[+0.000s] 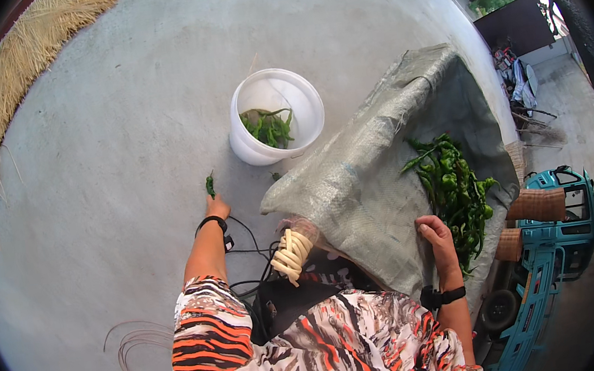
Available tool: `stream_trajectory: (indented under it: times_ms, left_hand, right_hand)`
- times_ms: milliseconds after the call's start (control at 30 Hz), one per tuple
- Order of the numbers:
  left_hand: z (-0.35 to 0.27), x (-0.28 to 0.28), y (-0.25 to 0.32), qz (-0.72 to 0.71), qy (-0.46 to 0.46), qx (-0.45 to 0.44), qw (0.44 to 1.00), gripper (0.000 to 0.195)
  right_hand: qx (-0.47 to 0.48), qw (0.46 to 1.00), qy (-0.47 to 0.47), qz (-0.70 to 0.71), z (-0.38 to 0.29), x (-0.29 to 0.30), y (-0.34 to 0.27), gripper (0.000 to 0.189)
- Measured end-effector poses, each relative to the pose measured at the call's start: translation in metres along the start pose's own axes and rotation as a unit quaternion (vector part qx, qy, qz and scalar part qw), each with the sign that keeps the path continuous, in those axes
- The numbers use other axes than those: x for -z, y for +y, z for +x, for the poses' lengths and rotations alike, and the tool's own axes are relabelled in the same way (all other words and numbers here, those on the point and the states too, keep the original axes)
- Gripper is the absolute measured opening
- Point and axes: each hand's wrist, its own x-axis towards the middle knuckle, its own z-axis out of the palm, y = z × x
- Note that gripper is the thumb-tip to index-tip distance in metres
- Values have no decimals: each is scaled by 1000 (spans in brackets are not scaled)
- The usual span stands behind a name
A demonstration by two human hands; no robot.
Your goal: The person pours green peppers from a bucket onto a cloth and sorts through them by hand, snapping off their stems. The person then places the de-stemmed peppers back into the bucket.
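My left hand is out over the concrete floor, its fingers closed on a green chili pepper. To the right of that hand stands a white plastic bucket, with several green peppers at its bottom. My right hand is over a grey-green woven plastic sack, beside a large heap of green peppers. Its fingers are curled and nothing shows in them; their undersides are hidden. Part of another pepper shows on the floor between the bucket and the sack.
Black cables and a coiled cream-coloured cord lie close to my body. Straw lines the far left. A blue cargo vehicle and woven baskets are on the right. A loop of thin wire lies lower left.
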Motion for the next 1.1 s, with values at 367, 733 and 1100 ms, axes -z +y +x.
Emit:
stream_trajectory:
  times_ms: [367,733,1100]
  left_hand:
    - [11,4,-4,-80,124,-96,984,43]
    - [-39,70,54,-54,149,-3,987,43]
    - [-9,24,-25,97,39,-112,988,32]
  right_hand:
    - [18,999,35,-7,-2,-5,-2,16]
    - [32,999,33,12,-2,2,9,14]
    - [16,999,42,-18,3,-4,2,14]
